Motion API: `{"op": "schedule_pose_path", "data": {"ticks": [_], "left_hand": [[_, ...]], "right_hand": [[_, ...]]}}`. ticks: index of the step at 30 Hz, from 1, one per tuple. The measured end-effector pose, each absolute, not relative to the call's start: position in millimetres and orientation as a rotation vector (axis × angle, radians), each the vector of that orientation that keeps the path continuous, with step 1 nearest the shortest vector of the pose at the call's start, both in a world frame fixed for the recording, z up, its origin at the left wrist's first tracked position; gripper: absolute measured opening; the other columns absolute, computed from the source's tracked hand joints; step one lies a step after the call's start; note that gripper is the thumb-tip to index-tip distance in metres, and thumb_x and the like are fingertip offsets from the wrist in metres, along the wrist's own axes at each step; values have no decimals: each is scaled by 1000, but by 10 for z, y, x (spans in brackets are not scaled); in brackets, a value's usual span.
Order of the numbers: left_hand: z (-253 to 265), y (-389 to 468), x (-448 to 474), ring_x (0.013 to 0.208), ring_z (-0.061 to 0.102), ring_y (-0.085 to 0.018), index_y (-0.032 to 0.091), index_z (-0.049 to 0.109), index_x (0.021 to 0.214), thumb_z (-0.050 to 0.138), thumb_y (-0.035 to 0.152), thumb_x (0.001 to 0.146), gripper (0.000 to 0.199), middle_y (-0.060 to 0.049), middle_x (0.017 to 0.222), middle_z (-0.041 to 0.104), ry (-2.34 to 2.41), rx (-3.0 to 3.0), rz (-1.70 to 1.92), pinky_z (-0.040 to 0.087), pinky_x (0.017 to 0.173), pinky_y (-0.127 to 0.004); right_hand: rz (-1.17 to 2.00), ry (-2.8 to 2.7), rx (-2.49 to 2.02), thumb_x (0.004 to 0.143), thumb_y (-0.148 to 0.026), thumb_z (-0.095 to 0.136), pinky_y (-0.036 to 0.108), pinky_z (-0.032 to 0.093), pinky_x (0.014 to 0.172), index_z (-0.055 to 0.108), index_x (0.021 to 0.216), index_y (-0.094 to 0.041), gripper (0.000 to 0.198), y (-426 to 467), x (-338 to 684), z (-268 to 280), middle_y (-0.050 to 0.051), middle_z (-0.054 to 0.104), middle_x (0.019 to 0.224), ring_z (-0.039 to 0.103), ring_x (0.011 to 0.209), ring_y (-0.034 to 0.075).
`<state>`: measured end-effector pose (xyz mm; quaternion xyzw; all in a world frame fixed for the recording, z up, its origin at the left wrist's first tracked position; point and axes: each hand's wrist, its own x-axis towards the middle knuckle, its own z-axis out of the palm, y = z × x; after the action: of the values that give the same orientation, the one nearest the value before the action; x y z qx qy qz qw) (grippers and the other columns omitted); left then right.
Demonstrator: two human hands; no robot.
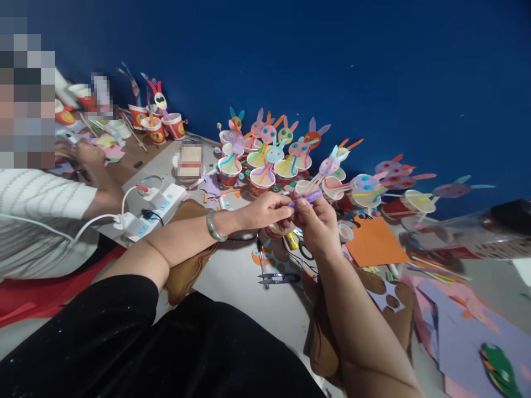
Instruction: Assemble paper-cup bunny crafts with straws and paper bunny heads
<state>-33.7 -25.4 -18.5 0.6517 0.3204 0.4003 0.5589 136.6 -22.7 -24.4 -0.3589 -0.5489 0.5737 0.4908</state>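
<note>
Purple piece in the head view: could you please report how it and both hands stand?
Left hand, right hand: both pinching the purple piece.
Purple piece: held near the paper cups.
Closer to the body: dark snips.

Wears a plain black top (89, 337) with a short, roomy left sleeve (133, 301), ending in a straight hem just above the elbow. Bears tiny pale specks, scattered over the dark cloth. Has a smooth, rounded, grey-green bangle (214, 226) around the left wrist, glossy where light catches it. Leaves both forearms (348, 301) bare. Continues in black across the bottom of the view, too dark there to tell top from lower garment.
</note>
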Motion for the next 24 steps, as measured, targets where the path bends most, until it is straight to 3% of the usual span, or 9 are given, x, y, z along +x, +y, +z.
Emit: {"op": "schedule_pose_path", "data": {"ticks": [6,15,19,24], "left_hand": [[-215,-257,-330,60,59,-7,15,59,73,55,22,92,21,1,64,62,709,1573,991,47,59,-18],[-179,-253,-336,62,62,-7,14,61,76,54,16,93,19,0,66,65,757,1564,953,49,61,-19],[-165,-237,-348,67,65,-9,14,60,82,63,28,97,20,-1,72,68,753,1552,859,52,65,-22],[-162,-194,-365,71,66,-10,15,61,87,68,39,96,27,-2,79,70,751,1508,873,52,66,-23]], "right_hand": [[1325,-1359,-874,80,-66,82,24,26,46,61,97,-24,50,-251,1352,-279,-10,41,56,35,47,8],[1288,-1377,-936,79,-68,82,24,31,48,64,99,-24,52,-247,1358,-284,-8,46,59,39,50,9],[1331,-1370,-962,73,-63,87,24,37,51,69,97,-23,49,-191,1409,-224,-5,56,67,46,55,10],[1277,-1438,-979,76,-49,86,26,40,52,75,93,-22,34,-150,1472,-166,-2,59,69,46,56,11]]}}
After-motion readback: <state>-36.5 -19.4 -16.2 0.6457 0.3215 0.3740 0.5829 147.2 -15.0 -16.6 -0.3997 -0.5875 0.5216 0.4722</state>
